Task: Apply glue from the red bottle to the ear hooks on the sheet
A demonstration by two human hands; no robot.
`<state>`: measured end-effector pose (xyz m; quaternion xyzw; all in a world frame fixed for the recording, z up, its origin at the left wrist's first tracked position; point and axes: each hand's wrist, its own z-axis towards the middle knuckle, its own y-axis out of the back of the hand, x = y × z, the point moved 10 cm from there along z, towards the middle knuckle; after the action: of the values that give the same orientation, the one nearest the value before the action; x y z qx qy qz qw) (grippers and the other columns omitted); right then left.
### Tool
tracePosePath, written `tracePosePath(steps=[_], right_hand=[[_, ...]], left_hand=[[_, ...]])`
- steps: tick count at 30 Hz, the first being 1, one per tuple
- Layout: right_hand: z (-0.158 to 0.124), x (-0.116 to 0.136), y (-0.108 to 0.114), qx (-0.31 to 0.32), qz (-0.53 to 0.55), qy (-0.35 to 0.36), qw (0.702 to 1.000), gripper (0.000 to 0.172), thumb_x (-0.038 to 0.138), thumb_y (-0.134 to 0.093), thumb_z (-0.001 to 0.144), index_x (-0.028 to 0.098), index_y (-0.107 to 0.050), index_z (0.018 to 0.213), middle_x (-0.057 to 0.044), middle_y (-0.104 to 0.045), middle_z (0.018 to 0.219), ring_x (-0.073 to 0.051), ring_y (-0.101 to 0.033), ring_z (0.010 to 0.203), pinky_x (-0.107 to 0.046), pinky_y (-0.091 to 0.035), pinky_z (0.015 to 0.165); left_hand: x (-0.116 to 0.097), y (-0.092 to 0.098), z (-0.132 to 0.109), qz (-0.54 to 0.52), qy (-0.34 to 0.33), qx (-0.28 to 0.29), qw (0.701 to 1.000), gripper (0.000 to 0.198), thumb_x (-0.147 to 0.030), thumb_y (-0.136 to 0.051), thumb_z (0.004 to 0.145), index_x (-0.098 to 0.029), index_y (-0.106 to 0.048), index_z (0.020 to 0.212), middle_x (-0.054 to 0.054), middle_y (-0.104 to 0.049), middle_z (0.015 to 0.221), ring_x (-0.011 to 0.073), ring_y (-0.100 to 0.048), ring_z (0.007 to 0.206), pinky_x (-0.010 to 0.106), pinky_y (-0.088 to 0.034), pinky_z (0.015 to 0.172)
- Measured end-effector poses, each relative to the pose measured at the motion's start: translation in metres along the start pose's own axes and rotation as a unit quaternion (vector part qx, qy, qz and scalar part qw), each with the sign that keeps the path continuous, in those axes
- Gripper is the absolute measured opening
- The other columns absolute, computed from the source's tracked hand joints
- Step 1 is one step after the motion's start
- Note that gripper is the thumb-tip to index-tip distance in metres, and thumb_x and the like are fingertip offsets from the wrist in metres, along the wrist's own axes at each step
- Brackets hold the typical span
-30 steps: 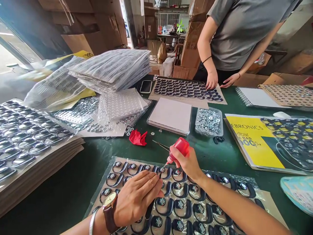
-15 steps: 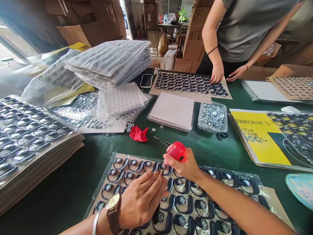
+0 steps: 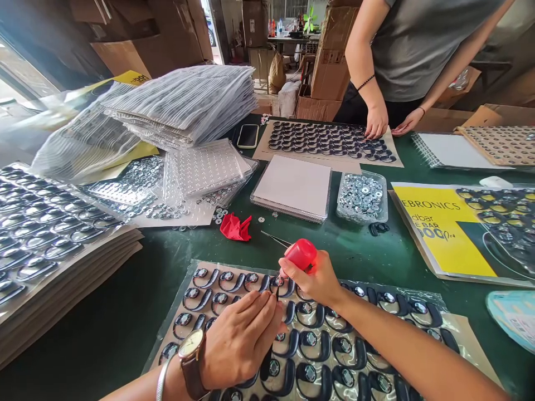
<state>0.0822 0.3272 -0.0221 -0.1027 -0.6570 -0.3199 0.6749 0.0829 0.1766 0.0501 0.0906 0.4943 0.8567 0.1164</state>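
Observation:
My right hand (image 3: pixel 315 275) is closed around a red squeeze bottle (image 3: pixel 301 254), tilted with its nozzle down at a part in the top row. My left hand (image 3: pixel 244 337) grips a slim black pointed tool (image 3: pixel 278 289), whose tip meets the same spot; its kind is unclear. Beneath both hands lies a plastic-covered sheet (image 3: pixel 457 328) with rows of black hook-shaped parts (image 3: pixel 309 340), each with a shiny round piece. Silver tweezers (image 3: pixel 273 238) stick out behind the bottle; whether my right hand holds them is hidden.
Left stands a stack of similar sheets (image 3: pixel 83 267). Ahead are a crumpled red wrapper (image 3: pixel 235 228), a white card stack (image 3: pixel 292 186), a tub of metal washers (image 3: pixel 363 197) and a phone (image 3: pixel 248 136). Across the table a co-worker's hand (image 3: pixel 377 121) touches another sheet of parts.
My hands hold nearly the same pose at the same part. The view has shifted slightly. Across the table, the co-worker's hand has moved a little to the right over the sheet.

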Motion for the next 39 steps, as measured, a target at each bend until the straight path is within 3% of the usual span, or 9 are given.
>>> tracePosePath(steps=[16,26,39], right_hand=[[0.000,-0.002,0.006,-0.015,-0.029,-0.010,0.999,0.030,0.045,-0.062,0.090,0.021,-0.066,0.075,0.000,-0.070,0.062,-0.015,-0.066,0.058,-0.025,-0.052,0.063],[0.000,-0.005,0.011,-0.033,0.004,-0.021,0.999,0.031,0.046,-0.063,0.089,0.020,-0.064,0.072,-0.001,-0.067,0.060,-0.015,-0.063,0.056,-0.025,-0.050,0.059],[0.002,0.000,0.010,-0.008,-0.021,-0.032,0.999,0.034,0.042,-0.061,0.091,0.020,-0.062,0.065,-0.001,-0.066,0.057,-0.015,-0.061,0.053,-0.023,-0.050,0.057]], left_hand=[[0.004,-0.005,-0.003,-0.023,0.010,0.022,0.999,0.023,-0.018,-0.052,0.095,-0.005,-0.066,0.108,0.014,-0.073,0.101,0.0251,-0.071,0.094,0.039,-0.060,0.085],[0.026,0.000,0.005,-0.125,0.085,0.017,0.988,0.021,-0.016,-0.050,0.095,-0.011,-0.063,0.111,0.009,-0.073,0.099,0.0194,-0.070,0.089,0.034,-0.059,0.082],[0.031,-0.004,0.003,-0.152,0.104,0.032,0.982,0.021,-0.014,-0.051,0.094,-0.011,-0.062,0.111,0.008,-0.073,0.103,0.0198,-0.069,0.091,0.035,-0.056,0.084]])
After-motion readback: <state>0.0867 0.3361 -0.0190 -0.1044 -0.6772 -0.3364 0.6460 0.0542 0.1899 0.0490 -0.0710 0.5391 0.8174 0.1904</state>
